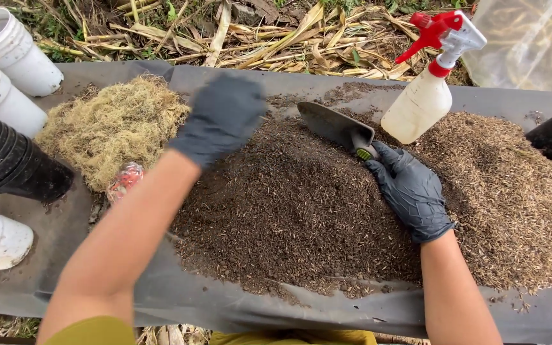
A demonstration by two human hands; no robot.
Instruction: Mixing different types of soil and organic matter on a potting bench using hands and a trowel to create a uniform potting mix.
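— Black gloves on both our hands. Our right hand (pixel 410 191) is closed around the handle of the trowel (pixel 338 128), whose grey blade lies flat on the dark soil pile (pixel 289 204), pointing up and to the left.

— And our left hand (pixel 222 118)?

— It hovers over the upper left edge of that pile, between the dry moss heap (pixel 113 128) and the trowel blade. It looks blurred; the fingers seem loosely curled, and we cannot tell whether anything is in them.

— How do we judge the trowel will handle?

— Stiff and light, we'd say, with a rigid blade. The handle, with a green bit showing above our fingers, is the place to grip, as we do now. The soil is loose and crumbly, so it would likely spill off the blade if tilted.

— What else is around us?

— A white spray bottle (pixel 424 102) with a red trigger stands just beyond the trowel. Paler, husk-like mix (pixel 512 191) lies to the right. White pots (pixel 7 57) and stacked black pots (pixel 14 163) sit at the left, all on the dark sheet covering the desk (pixel 180 300).
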